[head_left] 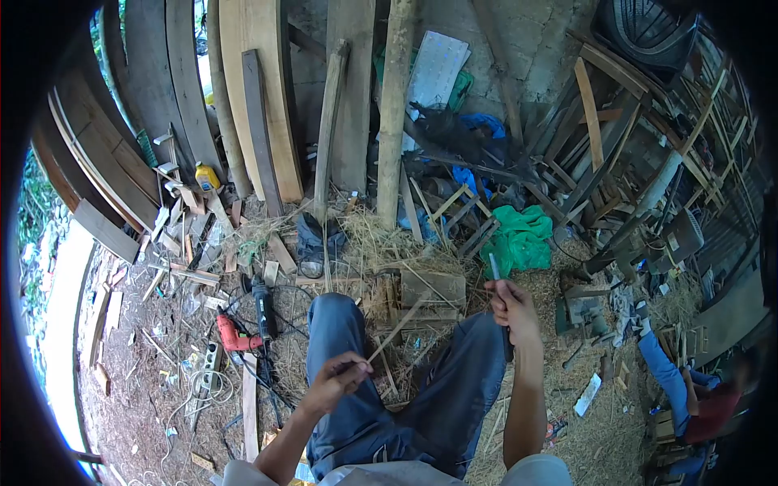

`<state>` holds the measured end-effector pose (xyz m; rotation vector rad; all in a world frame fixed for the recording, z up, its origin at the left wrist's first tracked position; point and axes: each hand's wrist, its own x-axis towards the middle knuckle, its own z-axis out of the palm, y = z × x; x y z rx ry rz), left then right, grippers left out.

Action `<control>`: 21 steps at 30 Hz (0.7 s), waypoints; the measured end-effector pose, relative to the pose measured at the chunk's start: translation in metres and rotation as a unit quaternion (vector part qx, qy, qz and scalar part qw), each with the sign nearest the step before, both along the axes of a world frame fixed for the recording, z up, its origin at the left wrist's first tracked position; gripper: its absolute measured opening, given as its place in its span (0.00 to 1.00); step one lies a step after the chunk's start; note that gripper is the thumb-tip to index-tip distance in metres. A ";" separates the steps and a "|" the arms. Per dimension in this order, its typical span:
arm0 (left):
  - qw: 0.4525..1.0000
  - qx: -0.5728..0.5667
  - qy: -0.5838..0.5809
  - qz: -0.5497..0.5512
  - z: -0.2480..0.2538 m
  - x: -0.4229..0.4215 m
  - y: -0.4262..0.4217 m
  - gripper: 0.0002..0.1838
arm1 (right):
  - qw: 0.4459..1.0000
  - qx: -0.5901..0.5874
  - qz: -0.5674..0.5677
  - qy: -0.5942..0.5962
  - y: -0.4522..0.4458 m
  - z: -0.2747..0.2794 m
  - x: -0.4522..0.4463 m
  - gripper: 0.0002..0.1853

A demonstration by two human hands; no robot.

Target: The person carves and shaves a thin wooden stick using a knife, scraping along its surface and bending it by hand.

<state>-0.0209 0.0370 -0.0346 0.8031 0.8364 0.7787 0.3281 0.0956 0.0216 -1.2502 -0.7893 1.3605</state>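
My left hand (336,381) is closed on the lower end of a thin light-coloured strip (395,330), above my left knee. The strip slants up and to the right between my knees. My right hand (514,309), above my right knee, grips a knife with its narrow blade (494,266) pointing up. Blade and strip are apart. Most of the knife's handle is hidden by my fingers. Just beyond my knees lies a wooden block (433,289) among straw and shavings.
A red drill (235,334), a dark power tool (263,308) and a power strip (209,364) with cables lie at left. Planks (255,105) lean on the wall. A green bag (519,235) lies ahead; another person (713,409) is at far right.
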 end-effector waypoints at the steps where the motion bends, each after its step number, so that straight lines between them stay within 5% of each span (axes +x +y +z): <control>1: 1.000 0.002 0.001 0.003 -0.002 0.001 0.003 0.08 | 1.000 0.008 -0.002 0.003 -0.002 0.000 0.002 0.14; 7: 0.998 0.021 0.053 0.039 0.006 0.025 0.012 0.08 | 0.984 0.106 0.116 -0.086 -0.027 -0.018 -0.079 0.12; 9: 0.963 0.212 0.154 0.068 0.009 0.039 0.010 0.08 | 0.982 0.015 0.180 -0.060 -0.039 -0.009 -0.099 0.14; 13: 0.933 0.301 0.187 0.066 -0.005 0.050 0.010 0.08 | 0.963 0.034 0.252 -0.091 -0.056 -0.009 -0.121 0.15; 16: 0.946 0.245 0.212 0.012 0.006 0.054 0.001 0.08 | 0.974 0.027 0.216 -0.068 -0.059 -0.025 -0.120 0.13; 21: 0.900 0.346 0.258 0.054 0.008 0.063 -0.011 0.05 | 0.976 -0.062 0.211 -0.009 -0.064 -0.022 -0.106 0.09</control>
